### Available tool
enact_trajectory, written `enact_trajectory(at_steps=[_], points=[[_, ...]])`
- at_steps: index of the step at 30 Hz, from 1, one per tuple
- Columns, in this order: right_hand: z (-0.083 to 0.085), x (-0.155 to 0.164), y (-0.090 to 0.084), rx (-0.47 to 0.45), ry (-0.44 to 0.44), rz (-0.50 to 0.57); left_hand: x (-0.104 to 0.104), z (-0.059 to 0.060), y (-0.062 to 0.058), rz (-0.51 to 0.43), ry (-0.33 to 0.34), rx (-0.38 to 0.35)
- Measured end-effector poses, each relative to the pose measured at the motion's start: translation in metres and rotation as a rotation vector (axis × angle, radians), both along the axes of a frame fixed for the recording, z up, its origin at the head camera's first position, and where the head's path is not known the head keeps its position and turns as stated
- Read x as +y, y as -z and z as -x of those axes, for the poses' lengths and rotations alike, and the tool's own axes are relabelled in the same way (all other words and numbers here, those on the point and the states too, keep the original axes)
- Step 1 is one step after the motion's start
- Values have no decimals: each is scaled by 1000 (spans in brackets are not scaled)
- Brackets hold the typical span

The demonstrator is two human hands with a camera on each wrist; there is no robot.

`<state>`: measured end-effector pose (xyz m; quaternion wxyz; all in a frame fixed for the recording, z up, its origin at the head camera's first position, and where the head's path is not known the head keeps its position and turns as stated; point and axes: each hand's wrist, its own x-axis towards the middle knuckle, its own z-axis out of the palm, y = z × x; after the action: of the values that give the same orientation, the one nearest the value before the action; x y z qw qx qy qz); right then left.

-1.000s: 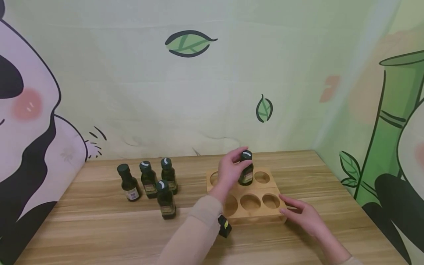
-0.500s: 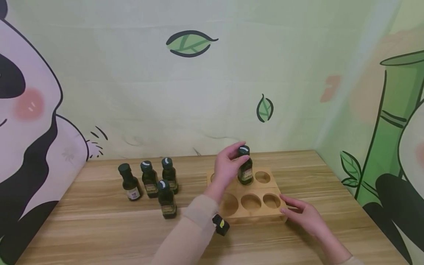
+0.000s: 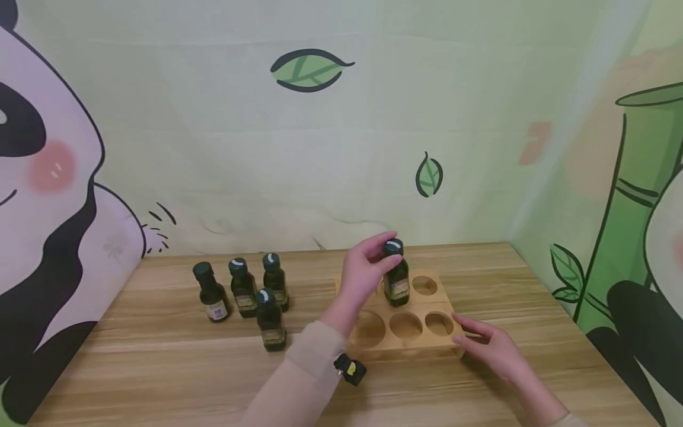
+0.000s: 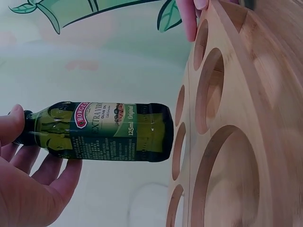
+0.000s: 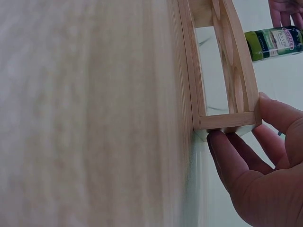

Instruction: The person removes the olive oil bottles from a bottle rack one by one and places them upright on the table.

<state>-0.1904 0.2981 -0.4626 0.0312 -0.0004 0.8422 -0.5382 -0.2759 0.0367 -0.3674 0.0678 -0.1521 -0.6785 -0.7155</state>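
Note:
My left hand (image 3: 360, 274) grips a small dark green olive oil bottle (image 3: 397, 283) by its capped neck. The bottle is held upright over the middle of a wooden rack (image 3: 430, 304) with round holes. In the left wrist view, the bottle's label (image 4: 102, 123) reads olive oil, and its base stands apart from the rack's top. At the rack's right end, my right hand (image 3: 496, 351) holds the corner. The right wrist view shows the thumb (image 5: 274, 113) at the top edge and fingertips (image 5: 218, 139) against the end panel. The left hand partly hides the rack's left holes.
Several similar dark bottles stand upright on the wood-grain table left of the rack, the front one (image 3: 271, 329) nearest my left sleeve (image 3: 304, 362). A small black device (image 3: 350, 369) sits at my left wrist. Behind the table hangs a printed backdrop (image 3: 224, 148).
My left hand has risen slightly and shifted left, then brought the bottle a little toward me over the rack. My right hand has stayed at the rack's end.

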Motion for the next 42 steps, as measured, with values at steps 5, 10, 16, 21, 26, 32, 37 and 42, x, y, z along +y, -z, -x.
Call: enact_trajectory(at_steps=[5, 10, 16, 21, 26, 32, 37, 42], points=[[-1, 0, -1, 10, -7, -6, -2, -2, 4, 8, 23, 5], [0, -1, -2, 3, -4, -11, -5, -9, 2, 27, 35, 24], [1, -1, -2, -3, 0, -21, -10, -17, 1, 45, 49, 19], [0, -2, -3, -6, 7, -23, -17, -25, 1, 34, 67, -15], [0, -2, -3, -8, 15, -27, -25, -33, 3, 39, 92, 12], [1, -2, -2, 1, 12, -24, -34, -43, 3, 62, 111, 9], [0, -3, -3, 1, 12, -20, -42, -50, 4, 77, 120, 22], [0, -3, -4, -7, 18, -23, -52, -56, 5, 85, 115, 37]])
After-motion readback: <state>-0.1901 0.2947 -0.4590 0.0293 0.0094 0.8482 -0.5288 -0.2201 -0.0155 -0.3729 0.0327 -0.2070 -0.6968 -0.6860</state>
